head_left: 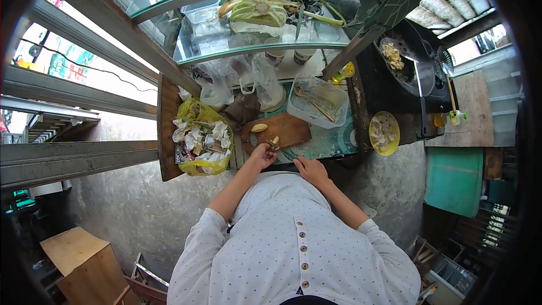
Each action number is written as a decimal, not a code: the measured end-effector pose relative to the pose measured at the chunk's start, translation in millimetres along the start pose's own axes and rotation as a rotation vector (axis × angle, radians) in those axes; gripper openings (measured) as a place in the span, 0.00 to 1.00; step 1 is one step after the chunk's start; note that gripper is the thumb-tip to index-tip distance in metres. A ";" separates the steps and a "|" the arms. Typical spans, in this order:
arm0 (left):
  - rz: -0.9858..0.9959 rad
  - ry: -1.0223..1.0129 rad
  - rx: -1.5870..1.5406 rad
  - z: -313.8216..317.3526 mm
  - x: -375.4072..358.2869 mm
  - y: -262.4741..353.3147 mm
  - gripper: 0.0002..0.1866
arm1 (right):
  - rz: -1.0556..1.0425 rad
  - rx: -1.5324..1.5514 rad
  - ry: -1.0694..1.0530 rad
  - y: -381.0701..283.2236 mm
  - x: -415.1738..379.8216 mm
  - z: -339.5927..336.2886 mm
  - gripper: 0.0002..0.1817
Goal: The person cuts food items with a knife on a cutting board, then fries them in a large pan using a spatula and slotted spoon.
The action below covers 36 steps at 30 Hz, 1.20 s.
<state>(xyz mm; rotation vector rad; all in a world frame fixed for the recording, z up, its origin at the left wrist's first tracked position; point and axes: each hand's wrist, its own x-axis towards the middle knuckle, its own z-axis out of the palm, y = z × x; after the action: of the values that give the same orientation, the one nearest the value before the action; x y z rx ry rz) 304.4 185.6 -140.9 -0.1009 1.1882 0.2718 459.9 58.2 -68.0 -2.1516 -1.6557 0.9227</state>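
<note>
My left hand [263, 156] is at the near edge of a wooden cutting board [294, 126], its fingers closed around a small pale piece of food [274, 142]. Another pale yellow, elongated piece of food [259, 128] lies on the board just beyond it. My right hand [311, 169] is at the counter's front edge, close to my body, with its fingers curled. Something dark shows beside those fingers, but I cannot make out what they hold.
A yellow bag of scraps [204, 168] stands left of the board. Behind it is a plastic tub [318, 101] with a spoon. To the right are a yellow bowl [397, 142] of pale pieces and a wok [403, 82] with food and a spatula. Glass shelves [265, 48] rise ahead.
</note>
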 end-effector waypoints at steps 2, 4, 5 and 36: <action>-0.011 -0.004 -0.017 -1.3 0.7 0.0 0.04 | 0.009 -0.013 -0.001 0.3 -0.4 1.5 0.16; 0.002 -0.024 -0.014 -0.9 -0.6 -0.2 0.05 | 0.018 -0.028 0.000 0.7 -0.6 1.3 0.16; 0.002 -0.024 -0.015 -0.7 -1.2 -0.1 0.05 | 0.016 -0.021 -0.003 0.5 -0.4 1.4 0.16; 0.010 -0.042 -0.050 2.8 2.5 0.2 0.04 | -0.036 -0.030 0.090 9.3 23.0 16.7 0.16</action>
<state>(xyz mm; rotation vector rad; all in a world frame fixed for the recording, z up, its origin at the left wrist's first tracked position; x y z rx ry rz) 307.7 186.8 -142.1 -0.1323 1.1405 0.3115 459.8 74.2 -93.3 -2.1426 -1.6692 0.7837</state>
